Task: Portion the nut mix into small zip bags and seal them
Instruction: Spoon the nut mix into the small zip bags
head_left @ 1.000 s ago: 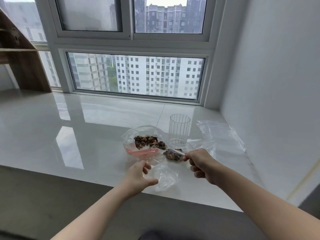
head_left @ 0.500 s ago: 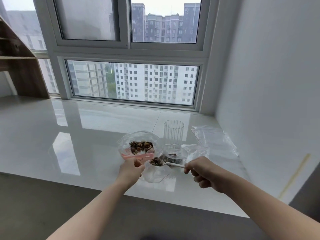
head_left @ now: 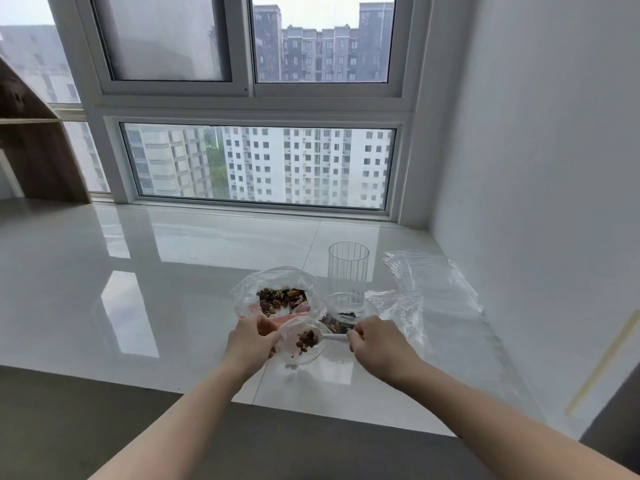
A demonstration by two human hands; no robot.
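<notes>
While both forearms reach over the dark front edge, the left hand (head_left: pixel 252 341) pinches the rim of a small zip bag (head_left: pixel 301 344), holding its mouth apart. The right hand (head_left: pixel 377 344) grips the handle of a white spoon (head_left: pixel 329 337), whose bowl, loaded with nuts, sits inside that bag. Just behind, a second small bag (head_left: pixel 349 315) holds a few nuts. Left of it lies the large bag of nut mix (head_left: pixel 277 292), open on the glossy white sill (head_left: pixel 138 271). Farther back stands a ribbed clear glass (head_left: pixel 348 268); spare empty bags (head_left: pixel 436 282) lie to its right.
</notes>
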